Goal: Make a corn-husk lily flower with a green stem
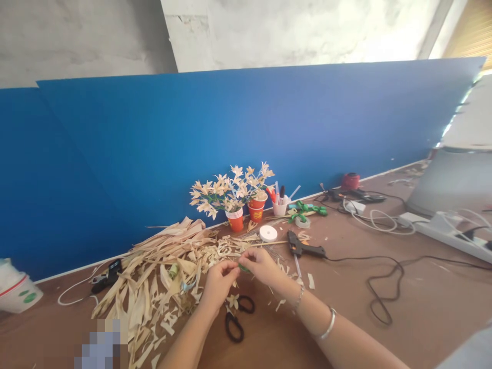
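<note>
Both hands meet at the middle of the table. My left hand (221, 281) is closed, its thumb and fingertips pinched at a small green piece (243, 267). From the other side my right hand (261, 262) pinches the same green piece, which the fingers mostly cover. Black-handled scissors (234, 328) lie just below the hands, with a pale flower (232, 302) beside the handles. Pale dried husk strips (142, 292) are heaped to the left. A white round spool (268, 233) sits beyond my right hand, and a black glue gun (305, 247) rests to its right.
Red cups (235, 221) with pale flowers and a cup of pens (280, 206) stand near the blue partition (246, 123). Green tape or ribbon (307, 210) lies beside them. A black cord (378, 300) and power strip (453, 238) are at right; a white tub (19, 294) is at left.
</note>
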`<state>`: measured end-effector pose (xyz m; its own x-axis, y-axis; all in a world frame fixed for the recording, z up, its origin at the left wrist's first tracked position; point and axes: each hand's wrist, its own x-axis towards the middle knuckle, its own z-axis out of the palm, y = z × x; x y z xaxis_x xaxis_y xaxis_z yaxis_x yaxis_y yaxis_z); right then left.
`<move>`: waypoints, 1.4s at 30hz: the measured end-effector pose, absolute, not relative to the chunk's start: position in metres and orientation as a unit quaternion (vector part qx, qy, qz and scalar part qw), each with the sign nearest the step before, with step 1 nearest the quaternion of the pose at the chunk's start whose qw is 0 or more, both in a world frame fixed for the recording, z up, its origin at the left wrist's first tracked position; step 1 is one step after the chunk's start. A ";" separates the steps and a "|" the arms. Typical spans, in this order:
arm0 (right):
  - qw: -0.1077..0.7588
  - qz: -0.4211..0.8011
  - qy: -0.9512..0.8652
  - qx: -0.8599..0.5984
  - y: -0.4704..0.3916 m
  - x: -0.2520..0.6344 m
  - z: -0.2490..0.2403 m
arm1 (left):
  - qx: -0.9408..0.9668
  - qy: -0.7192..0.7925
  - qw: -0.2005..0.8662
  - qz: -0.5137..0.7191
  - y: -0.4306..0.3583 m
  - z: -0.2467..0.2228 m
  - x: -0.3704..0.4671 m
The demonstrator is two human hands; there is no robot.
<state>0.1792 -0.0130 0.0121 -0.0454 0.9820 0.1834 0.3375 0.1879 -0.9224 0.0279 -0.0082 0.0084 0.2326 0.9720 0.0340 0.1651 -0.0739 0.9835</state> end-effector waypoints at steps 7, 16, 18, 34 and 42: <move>0.411 0.273 -0.668 -0.556 -0.014 0.181 0.012 | 0.612 0.469 0.488 0.408 -0.006 0.008 0.027; 0.401 0.285 -0.669 -0.557 -0.011 0.186 0.011 | 0.636 0.484 0.435 0.415 -0.007 0.009 0.028; 0.402 0.291 -0.667 -0.556 -0.011 0.186 0.011 | 0.642 0.482 0.427 0.415 -0.008 0.009 0.028; 0.283 0.133 -0.615 -0.723 -0.015 0.260 0.046 | 0.521 0.499 0.532 0.442 -0.004 0.012 0.023; 0.051 0.066 -0.498 -0.863 -0.021 0.312 0.032 | 0.483 0.498 0.571 0.439 -0.001 0.009 0.021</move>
<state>0.3118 -0.0209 0.0320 0.4946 0.8668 -0.0638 0.8533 -0.4982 -0.1541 0.0208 -0.0011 0.0088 0.1180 0.9823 -0.1457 -0.0199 0.1491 0.9886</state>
